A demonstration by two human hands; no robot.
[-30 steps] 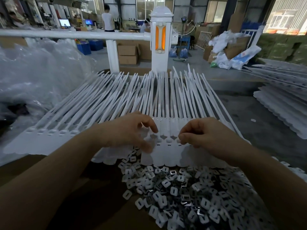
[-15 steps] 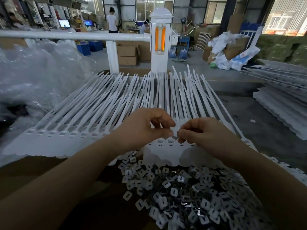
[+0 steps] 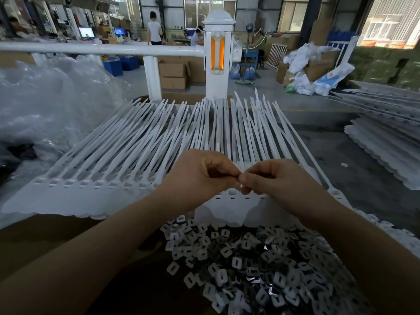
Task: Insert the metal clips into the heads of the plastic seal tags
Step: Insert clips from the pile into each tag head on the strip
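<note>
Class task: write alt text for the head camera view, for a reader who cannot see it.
A person's left hand and right hand meet fingertip to fingertip above a row of white plastic seal tags. A heap of small metal clips lies in front, with a workshop behind.

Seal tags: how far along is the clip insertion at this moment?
Done: cannot tell; no seated clips are visible in the seal tags. In hand: left hand and right hand meet fingertip to fingertip over the tag heads, anything pinched hidden. Left: a large clip pile.
</note>
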